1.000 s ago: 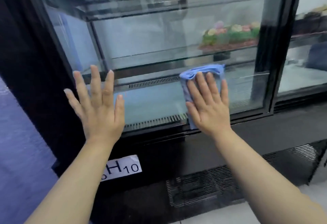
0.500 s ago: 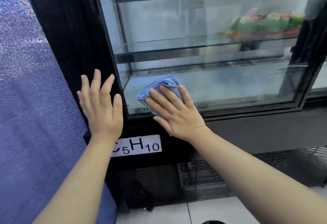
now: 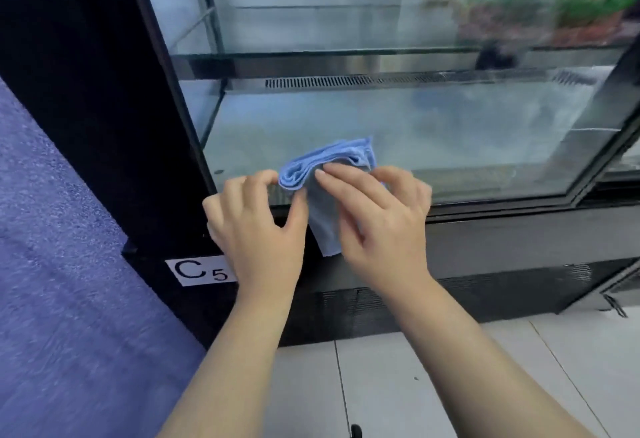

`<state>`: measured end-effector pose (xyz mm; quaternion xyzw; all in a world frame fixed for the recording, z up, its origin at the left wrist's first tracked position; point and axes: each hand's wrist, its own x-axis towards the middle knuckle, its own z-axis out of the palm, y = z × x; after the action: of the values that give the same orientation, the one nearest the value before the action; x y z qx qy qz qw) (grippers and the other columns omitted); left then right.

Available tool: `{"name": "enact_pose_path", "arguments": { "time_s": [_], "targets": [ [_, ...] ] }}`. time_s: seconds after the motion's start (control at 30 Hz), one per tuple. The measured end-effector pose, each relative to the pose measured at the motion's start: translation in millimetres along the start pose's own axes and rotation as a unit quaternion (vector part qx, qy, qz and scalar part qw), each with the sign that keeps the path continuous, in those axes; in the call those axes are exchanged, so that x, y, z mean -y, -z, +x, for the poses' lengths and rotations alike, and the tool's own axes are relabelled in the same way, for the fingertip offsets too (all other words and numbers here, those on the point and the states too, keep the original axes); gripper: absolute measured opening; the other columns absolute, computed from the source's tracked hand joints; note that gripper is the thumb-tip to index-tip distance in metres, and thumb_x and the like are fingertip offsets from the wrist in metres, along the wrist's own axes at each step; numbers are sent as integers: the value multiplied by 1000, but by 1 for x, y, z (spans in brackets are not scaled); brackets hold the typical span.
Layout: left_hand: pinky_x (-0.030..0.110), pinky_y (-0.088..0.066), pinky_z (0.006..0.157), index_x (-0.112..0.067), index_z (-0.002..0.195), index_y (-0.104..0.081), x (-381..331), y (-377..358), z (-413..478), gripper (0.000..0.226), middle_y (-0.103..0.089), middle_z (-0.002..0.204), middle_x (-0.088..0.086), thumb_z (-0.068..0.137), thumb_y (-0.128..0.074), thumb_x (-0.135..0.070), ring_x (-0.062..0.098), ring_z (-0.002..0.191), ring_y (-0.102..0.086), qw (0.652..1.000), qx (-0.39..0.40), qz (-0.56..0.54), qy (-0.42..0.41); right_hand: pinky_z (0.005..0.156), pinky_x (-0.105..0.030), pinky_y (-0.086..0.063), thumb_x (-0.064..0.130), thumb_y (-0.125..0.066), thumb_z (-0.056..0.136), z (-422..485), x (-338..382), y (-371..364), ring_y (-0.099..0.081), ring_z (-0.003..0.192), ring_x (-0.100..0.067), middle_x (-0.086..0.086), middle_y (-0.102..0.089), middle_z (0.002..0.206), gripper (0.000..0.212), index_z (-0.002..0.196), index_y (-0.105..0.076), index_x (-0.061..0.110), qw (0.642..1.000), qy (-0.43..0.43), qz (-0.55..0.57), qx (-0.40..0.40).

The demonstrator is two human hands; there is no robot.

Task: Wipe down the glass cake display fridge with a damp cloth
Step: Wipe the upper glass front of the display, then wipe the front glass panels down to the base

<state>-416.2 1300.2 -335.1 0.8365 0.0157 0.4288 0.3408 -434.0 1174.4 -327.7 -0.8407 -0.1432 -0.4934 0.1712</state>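
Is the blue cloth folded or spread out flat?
Folded: the blue cloth shows stacked layers at its top edge, between the left hand and right hand.

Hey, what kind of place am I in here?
Probably a bakery or cake shop: a glass display fridge with decorated cakes on its shelf, above a tiled floor.

two hands: left hand (image 3: pixel 256 226) and right hand (image 3: pixel 377 223). one blue cloth (image 3: pixel 322 174). one glass display fridge (image 3: pixel 381 126), with one slotted vent strip (image 3: pixel 346 82) inside. one white label (image 3: pixel 201 270) on its black base. two decorated cakes (image 3: pixel 554 8), blurred.
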Motion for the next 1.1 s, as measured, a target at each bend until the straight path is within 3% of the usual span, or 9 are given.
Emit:
{"name": "enact_pose_path", "arguments": {
  "time_s": [0.13, 0.23, 0.33, 0.43, 0.53, 0.6, 0.77, 0.97, 1.1],
  "targets": [
    [23, -23, 73, -15, 88, -61, -21, 16, 8, 20, -56, 90, 2, 75, -63, -30, 29, 86, -50, 992, 95, -15, 76, 95, -17, -28, 3, -51, 78, 16, -4, 30, -41, 111, -11, 21, -57, 125, 43, 110, -67, 28, 955, -136, 191, 181],
    [33, -34, 76, -18, 87, -56, -38, 34, 13, 22, -57, 90, -5, 74, -50, -35, 24, 88, -49, 977, 185, -49, 95, 95, -22, -38, -3, -48, 74, 32, 2, 59, -46, 118, -3, 24, -59, 119, 47, 99, -59, 35, 841, -324, 357, 246],
    [33, -43, 73, -29, 81, -43, -65, 61, 21, 9, -50, 73, -16, 80, -52, -31, 10, 74, -47, 931, 296, -161, 138, 82, -17, -43, -15, -44, 78, 45, 11, 94, -54, 106, 2, 12, -63, 112, 48, 95, -54, 29, 747, -452, 415, 255],
    [15, -31, 54, -26, 77, -39, -97, 97, 43, 20, -41, 63, -17, 85, -54, -16, 2, 58, -35, 860, 384, -262, 208, 79, -17, -42, -11, -56, 81, 61, 28, 134, -53, 89, 6, 4, -59, 109, 45, 103, -48, 27, 722, -524, 382, 241],
    [15, -30, 53, -30, 74, -42, -137, 139, 75, 23, -42, 63, -15, 81, -53, -12, 1, 59, -36, 803, 432, -323, 252, 76, -13, -46, -5, -70, 77, 91, 44, 185, -51, 91, 15, 9, -50, 117, 69, 128, -41, 30, 685, -572, 391, 224],
    [16, -32, 55, -32, 71, -44, -165, 166, 98, 22, -45, 67, -13, 78, -52, -13, 3, 63, -40, 774, 459, -355, 252, 77, -15, -46, 1, -74, 77, 118, 51, 221, -54, 97, 7, 14, -52, 116, 68, 128, -44, 34, 664, -575, 413, 239],
    [24, -35, 59, -35, 70, -47, -235, 208, 140, 22, -49, 73, -5, 77, -52, -15, 7, 66, -44, 744, 467, -415, 238, 74, -27, -44, 10, -67, 80, 186, 58, 308, -57, 80, -11, 0, -63, 86, 10, 88, -64, 14, 678, -545, 453, 198],
    [21, -43, 68, -23, 83, -46, -326, 215, 136, 21, -57, 81, -3, 89, -57, -7, 10, 77, -52, 720, 467, -474, 197, 74, -28, -38, 22, -65, 79, 211, 45, 397, -51, 81, -13, 2, -59, 86, 7, 84, -60, 24, 732, -508, 437, 120],
    [11, -43, 72, -27, 88, -48, -401, 200, 104, 22, -56, 84, -15, 87, -61, -9, -3, 77, -52, 766, 429, -444, 178, 68, -29, -35, 25, -62, 79, 205, 13, 456, -47, 75, -13, 3, -55, 78, 9, 81, -56, 20, 760, -517, 385, 78]
  ]
}}
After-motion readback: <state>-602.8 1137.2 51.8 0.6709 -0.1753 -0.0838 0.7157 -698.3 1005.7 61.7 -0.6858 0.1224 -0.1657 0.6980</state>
